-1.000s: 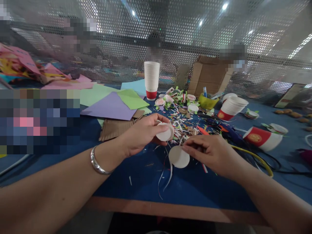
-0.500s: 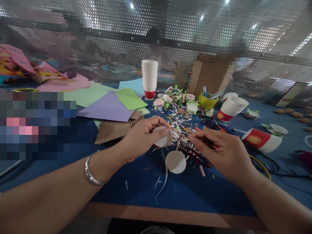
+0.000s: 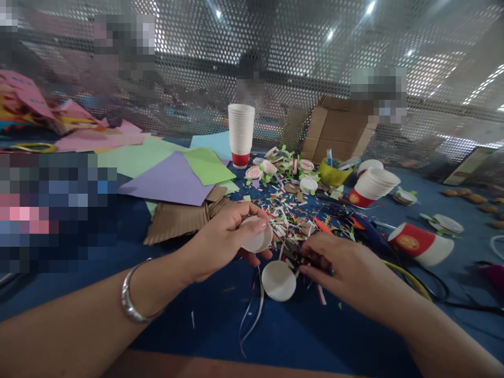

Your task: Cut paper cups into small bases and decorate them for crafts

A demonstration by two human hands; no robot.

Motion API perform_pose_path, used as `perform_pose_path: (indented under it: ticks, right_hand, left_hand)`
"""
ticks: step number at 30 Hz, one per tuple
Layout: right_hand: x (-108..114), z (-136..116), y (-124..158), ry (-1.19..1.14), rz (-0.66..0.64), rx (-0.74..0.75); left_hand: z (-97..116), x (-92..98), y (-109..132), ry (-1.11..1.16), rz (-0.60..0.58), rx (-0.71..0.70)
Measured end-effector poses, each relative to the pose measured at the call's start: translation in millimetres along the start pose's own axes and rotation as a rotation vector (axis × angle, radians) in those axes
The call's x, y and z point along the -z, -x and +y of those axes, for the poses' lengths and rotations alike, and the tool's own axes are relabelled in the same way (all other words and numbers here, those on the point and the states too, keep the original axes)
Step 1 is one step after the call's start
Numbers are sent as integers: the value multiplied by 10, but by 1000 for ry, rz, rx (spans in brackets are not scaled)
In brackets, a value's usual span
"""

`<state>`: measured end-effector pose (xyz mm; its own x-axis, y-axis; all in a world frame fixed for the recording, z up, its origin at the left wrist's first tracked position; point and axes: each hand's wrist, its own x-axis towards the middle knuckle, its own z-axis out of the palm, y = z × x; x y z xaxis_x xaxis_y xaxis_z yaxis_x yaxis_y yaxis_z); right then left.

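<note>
My left hand (image 3: 242,233) pinches a round white paper cup base (image 3: 258,239) between thumb and fingers, just above the table. A second white cup base (image 3: 279,281) lies on the blue cloth below it, beside thin curled paper strips (image 3: 260,302). My right hand (image 3: 323,260) is closed around the dark handles of a pair of scissors (image 3: 290,251), whose blades point left toward the cup bases. The fingers partly hide the handles. Paper scraps (image 3: 293,223) are strewn just behind both hands.
Behind stand a paper cup stack (image 3: 241,134), small turtle-like paper crafts (image 3: 275,163) and a yellow holder (image 3: 334,173). Coloured sheets (image 3: 165,178) and corrugated cardboard (image 3: 177,220) lie left. A tipped red-and-white cup (image 3: 421,242), more cups (image 3: 374,186) and a cable (image 3: 437,283) are right.
My right hand has moved down and closed on the scissors' handles. My left hand has tilted its cup base, with the fingers now spread below it. The view has shifted slightly.
</note>
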<state>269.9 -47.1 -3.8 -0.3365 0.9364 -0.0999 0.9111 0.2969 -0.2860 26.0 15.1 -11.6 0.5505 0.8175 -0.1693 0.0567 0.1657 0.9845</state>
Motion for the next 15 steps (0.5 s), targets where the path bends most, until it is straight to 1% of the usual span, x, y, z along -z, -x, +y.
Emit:
perform_pose_path:
  ticks: [2,7,12,15]
  right_hand:
    - [-14,-30,11,14,0,20]
    - [-33,-58,3,33,15,16]
    - [-6,-22,-28,-78,55,10]
    - [22,12,-30,-172,113,4]
  left_hand:
    - [1,-2,11,-8,26,1]
    - [26,-4,32,-1,67,1]
    - [36,-6,25,-43,80,-25]
    - [13,10,33,-107,81,-54]
